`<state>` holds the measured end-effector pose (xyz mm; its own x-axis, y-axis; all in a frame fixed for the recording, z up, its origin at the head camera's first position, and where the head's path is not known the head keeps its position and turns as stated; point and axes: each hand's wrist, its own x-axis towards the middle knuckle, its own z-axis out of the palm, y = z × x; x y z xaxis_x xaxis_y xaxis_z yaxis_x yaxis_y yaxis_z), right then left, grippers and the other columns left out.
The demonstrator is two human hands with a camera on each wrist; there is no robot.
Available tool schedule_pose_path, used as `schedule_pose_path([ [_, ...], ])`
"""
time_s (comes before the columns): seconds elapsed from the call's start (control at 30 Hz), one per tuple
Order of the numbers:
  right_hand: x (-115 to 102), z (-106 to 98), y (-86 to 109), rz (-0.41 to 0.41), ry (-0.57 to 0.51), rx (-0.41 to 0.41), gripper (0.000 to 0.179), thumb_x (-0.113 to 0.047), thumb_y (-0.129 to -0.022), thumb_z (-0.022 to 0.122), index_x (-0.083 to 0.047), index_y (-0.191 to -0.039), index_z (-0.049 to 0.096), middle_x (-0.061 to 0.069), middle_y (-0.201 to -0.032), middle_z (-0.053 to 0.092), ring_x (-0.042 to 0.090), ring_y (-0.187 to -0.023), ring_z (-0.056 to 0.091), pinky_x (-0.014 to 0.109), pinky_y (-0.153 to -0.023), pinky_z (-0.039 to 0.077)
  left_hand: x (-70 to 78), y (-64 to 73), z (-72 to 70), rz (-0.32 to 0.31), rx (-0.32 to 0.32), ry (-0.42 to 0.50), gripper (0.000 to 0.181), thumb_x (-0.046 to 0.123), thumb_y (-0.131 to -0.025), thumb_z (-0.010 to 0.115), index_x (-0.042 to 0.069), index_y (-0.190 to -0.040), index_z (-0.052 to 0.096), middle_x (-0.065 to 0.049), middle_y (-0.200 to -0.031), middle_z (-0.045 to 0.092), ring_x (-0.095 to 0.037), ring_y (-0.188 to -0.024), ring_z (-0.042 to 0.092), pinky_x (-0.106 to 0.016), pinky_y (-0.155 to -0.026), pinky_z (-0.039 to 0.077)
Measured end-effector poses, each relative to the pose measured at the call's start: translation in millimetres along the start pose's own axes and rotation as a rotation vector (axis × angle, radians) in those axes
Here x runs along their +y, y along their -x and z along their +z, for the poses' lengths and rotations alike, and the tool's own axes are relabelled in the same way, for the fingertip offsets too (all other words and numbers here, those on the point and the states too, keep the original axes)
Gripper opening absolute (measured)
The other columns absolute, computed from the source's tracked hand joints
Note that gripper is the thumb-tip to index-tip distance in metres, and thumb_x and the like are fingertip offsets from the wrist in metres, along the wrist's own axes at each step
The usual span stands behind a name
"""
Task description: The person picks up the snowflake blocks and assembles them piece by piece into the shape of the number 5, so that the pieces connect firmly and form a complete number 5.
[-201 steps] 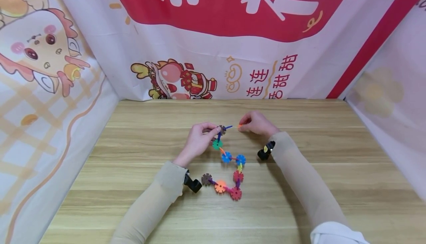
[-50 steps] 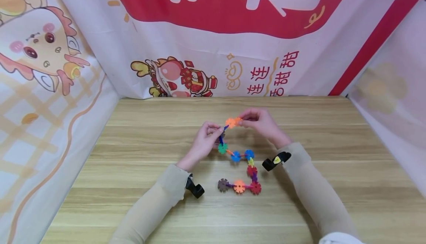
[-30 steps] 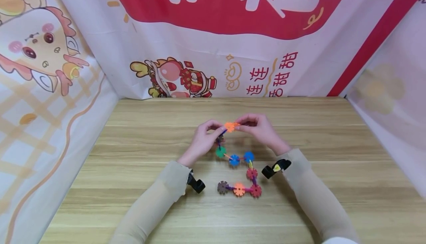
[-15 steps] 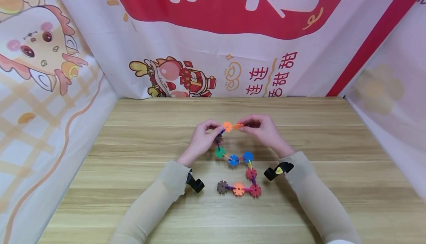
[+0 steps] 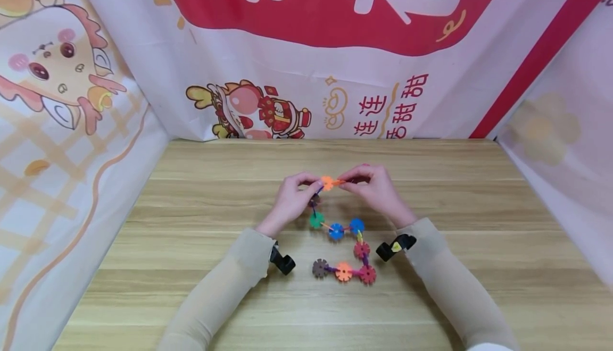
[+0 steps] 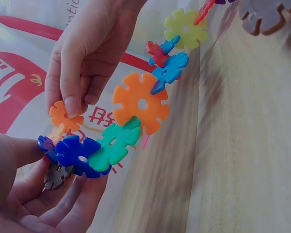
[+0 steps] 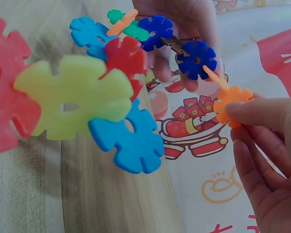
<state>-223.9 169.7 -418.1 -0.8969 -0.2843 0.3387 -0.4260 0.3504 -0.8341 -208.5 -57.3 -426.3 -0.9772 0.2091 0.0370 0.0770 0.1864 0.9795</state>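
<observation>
A chain of notched plastic snowflake discs (image 5: 336, 231) winds across the table between the hands, in several colours. Its far end is lifted in my left hand (image 5: 289, 199), whose thumb and fingers pinch it at a blue disc (image 6: 47, 146) beside a brown disc (image 6: 57, 175). From that blue disc an orange disc (image 5: 327, 183) sticks out, seen edge-on in the right wrist view. My right hand (image 5: 378, 189) pinches a second orange disc (image 7: 232, 105) between thumb and fingers. Both orange discs meet edge to edge; whether their slots are fully locked is too small to tell.
The chain's near end, a brown disc (image 5: 320, 268), lies on the wooden table (image 5: 230, 308). Black wrist cameras (image 5: 282, 261) sit by both cuffs. A printed cloth (image 5: 297, 64) hangs behind the table's far edge, with more cloth at the sides.
An orange disc now sits on the blue chain end, which was bare 6.7 seconds ago. The right hand's orange disc stood slightly apart half a second ago and now touches it.
</observation>
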Motion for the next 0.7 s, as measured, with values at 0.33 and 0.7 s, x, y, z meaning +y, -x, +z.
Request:
schedule_pose_path([
  [0.33, 1.7, 4.2, 1.8, -0.026, 0.042, 0.014, 0.006, -0.009, -0.087, 0.083, -0.013, -0.091, 0.082, -0.003, -0.089, 0.074, 0.016, -0.087, 0.068, 0.035, -0.077, 0.059, 1.7, -0.3, -0.3, 0.0, -0.013, 0.011, 0.02, 0.02, -0.102, 0.066, 0.002, -0.107, 0.075, -0.022, -0.101, 0.073, -0.031, -0.081, 0.075, -0.032, -0.065, 0.06],
  [0.7, 3.6, 9.1, 3.0, -0.083, 0.081, 0.043, 0.007, -0.008, -0.086, 0.083, -0.013, -0.09, 0.083, -0.008, -0.086, 0.075, 0.012, -0.085, 0.068, 0.037, -0.076, 0.059, 2.6, 0.6, 3.2, -0.035, -0.002, 0.046, 0.02, 0.017, -0.102, 0.065, 0.0, -0.109, 0.073, -0.026, -0.098, 0.072, -0.041, -0.086, 0.072, -0.033, -0.067, 0.06],
])
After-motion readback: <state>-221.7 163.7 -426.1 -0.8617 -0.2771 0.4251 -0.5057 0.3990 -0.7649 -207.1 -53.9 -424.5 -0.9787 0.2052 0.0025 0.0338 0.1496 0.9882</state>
